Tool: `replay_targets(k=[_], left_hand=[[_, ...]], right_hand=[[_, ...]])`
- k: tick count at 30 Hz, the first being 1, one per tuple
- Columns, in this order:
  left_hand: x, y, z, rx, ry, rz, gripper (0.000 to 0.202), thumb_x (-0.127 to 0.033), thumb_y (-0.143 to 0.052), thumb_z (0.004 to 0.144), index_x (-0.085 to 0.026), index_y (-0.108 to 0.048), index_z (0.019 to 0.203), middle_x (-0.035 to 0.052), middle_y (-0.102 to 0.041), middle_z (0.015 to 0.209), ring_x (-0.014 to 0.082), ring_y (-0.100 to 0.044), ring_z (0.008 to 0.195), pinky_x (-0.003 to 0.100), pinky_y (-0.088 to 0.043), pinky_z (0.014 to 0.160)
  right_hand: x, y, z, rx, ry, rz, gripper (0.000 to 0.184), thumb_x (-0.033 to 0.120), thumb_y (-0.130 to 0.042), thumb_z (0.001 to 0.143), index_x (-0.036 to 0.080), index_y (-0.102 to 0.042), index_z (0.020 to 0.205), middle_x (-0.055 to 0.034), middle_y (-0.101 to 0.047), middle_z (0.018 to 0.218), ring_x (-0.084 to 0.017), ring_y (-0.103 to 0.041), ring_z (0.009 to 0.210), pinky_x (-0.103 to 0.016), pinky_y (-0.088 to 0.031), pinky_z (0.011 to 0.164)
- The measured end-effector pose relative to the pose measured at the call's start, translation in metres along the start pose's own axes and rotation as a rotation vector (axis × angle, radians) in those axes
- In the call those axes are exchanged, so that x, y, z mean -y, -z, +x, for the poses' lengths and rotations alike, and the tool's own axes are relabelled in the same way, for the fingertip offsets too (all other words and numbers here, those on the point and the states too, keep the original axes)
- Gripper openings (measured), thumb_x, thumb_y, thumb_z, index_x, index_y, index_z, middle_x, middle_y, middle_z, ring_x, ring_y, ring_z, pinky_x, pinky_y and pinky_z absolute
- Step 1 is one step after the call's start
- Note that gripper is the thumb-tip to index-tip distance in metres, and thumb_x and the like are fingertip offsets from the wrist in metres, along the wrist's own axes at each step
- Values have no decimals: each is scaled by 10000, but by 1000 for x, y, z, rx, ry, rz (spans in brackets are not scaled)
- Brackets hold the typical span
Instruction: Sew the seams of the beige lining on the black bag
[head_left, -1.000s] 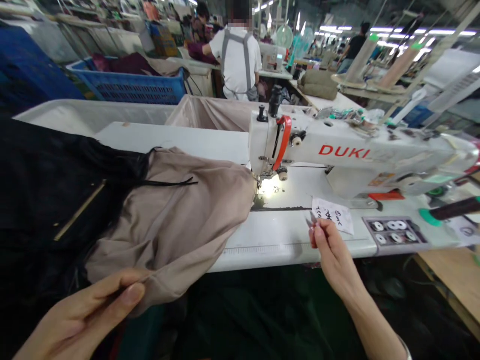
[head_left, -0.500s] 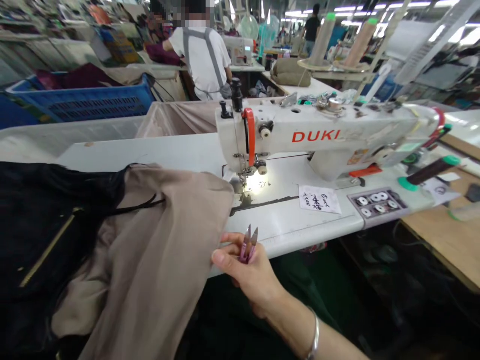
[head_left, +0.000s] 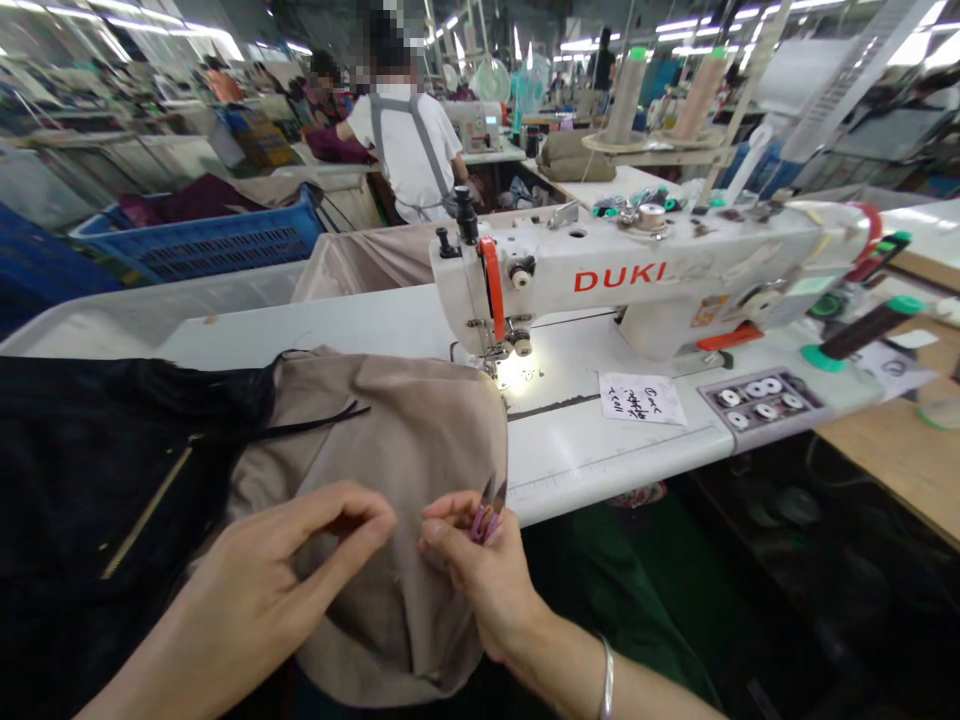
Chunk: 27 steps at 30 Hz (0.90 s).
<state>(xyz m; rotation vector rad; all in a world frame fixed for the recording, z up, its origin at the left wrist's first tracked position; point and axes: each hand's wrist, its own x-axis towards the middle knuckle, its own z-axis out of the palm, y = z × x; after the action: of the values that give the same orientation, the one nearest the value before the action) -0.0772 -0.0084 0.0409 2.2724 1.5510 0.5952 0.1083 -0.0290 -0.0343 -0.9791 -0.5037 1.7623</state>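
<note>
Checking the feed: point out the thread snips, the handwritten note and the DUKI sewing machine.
Thread snips (head_left: 481, 524): head view, on the pink handle.
Handwritten note (head_left: 642, 399): head view, middle of the paper.
DUKI sewing machine (head_left: 619, 278): head view, red logo on the arm.

The white worktop (head_left: 600, 460) carries a DUKI sewing machine (head_left: 637, 280) toward its back, with the needle end to the left. Near the front edge lies a handwritten paper note (head_left: 642, 398), and just right of it a small tray of bobbins (head_left: 761, 402). Beige cloth (head_left: 397, 430) covers the left part, hanging past the front edge.
</note>
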Motion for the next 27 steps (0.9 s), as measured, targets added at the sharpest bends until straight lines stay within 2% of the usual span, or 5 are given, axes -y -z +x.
replay_targets(k=[6,11,16,19,27], left_hand=[[-35,-67,109,-5,-41,164,340,-485,-537,926,-199,-627,1086,74,-686,1082,225,-678,934,315,-524,794],[-30,-102,141,41,53,193,341,-240,-563,798,-131,-593,1119,201,-638,1190,363,-642,1086,473,-513,886],[4,-73,118,251,134,-66,410,-154,-521,736,-159,-612,1135,87,-726,1019,218,-712,935,346,-592,832],[15,-50,86,317,180,-254,412,-246,-585,803,-180,-619,1208,71,-731,1168,183,-725,1037,278,-619,870],[22,-31,27,60,353,-657,388,-440,-782,817,-266,-721,1159,16,-739,1204,185,-722,1071,216,-602,931]], right_hand=[[8,19,-9,-203,354,-42,166,252,-740,782,199,-585,814,59,-495,682,-92,-426,599,-227,-352,582],[28,38,-11,-192,347,-146,177,248,-728,797,203,-556,802,73,-420,643,-95,-364,587,-226,-309,566],[50,54,-8,-138,293,-252,224,320,-729,829,202,-551,894,80,-396,656,-92,-344,580,-228,-312,565],[57,58,-4,-64,309,-370,271,363,-702,880,218,-540,1042,70,-402,729,-104,-397,630,-235,-371,609],[64,51,0,12,432,-895,319,471,-472,1043,227,-558,1230,-29,-601,986,-174,-570,881,-324,-449,810]])
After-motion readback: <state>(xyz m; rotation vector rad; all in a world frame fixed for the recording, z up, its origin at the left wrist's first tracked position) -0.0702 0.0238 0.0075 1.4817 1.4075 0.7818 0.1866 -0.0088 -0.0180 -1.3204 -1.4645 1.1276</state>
